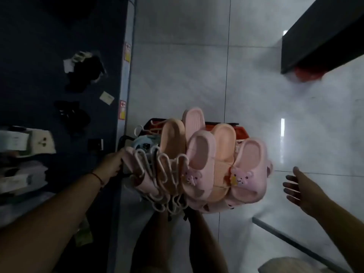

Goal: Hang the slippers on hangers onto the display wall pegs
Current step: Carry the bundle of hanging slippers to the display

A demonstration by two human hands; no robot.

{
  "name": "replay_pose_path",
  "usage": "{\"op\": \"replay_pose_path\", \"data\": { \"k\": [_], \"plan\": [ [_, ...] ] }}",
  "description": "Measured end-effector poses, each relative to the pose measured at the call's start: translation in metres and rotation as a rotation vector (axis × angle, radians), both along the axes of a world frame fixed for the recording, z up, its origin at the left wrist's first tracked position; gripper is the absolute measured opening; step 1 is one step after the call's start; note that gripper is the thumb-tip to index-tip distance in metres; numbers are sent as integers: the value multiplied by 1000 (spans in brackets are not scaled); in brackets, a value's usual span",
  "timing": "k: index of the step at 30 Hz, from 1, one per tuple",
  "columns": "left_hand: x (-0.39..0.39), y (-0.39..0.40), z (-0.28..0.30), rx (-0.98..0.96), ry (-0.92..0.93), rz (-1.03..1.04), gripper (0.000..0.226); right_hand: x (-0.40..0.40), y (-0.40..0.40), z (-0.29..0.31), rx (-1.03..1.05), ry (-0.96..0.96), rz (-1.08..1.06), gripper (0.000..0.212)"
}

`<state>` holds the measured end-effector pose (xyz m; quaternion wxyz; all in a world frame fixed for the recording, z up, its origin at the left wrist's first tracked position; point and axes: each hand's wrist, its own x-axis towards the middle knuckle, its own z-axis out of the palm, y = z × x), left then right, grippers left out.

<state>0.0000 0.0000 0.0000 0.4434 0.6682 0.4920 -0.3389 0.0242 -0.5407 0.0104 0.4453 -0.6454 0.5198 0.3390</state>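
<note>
Left hand (111, 164) grips bunch of hangers (157, 174), pink slippers (216, 166) dangling above orange basket (239, 131); right hand (301, 189) free, fingers spread; glossy grey tile floor (177, 66); dark shelf (39, 56) left holds socks (84, 71).

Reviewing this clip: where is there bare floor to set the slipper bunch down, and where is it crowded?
Bare grey floor tiles lie open between the dark display wall and the black shelf unit, and again around the open right hand. It is crowded by the left hand: the slipper bunch, red basket, and socks on the wall.
</note>
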Motion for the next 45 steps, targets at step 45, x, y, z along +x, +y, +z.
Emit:
{"op": "replay_pose_path", "data": {
  "k": [45],
  "plan": [
    [29, 17, -5, -415, 76, 468, 62, 31, 15, -24, 559, -21, 35, 90]
  ]
}}
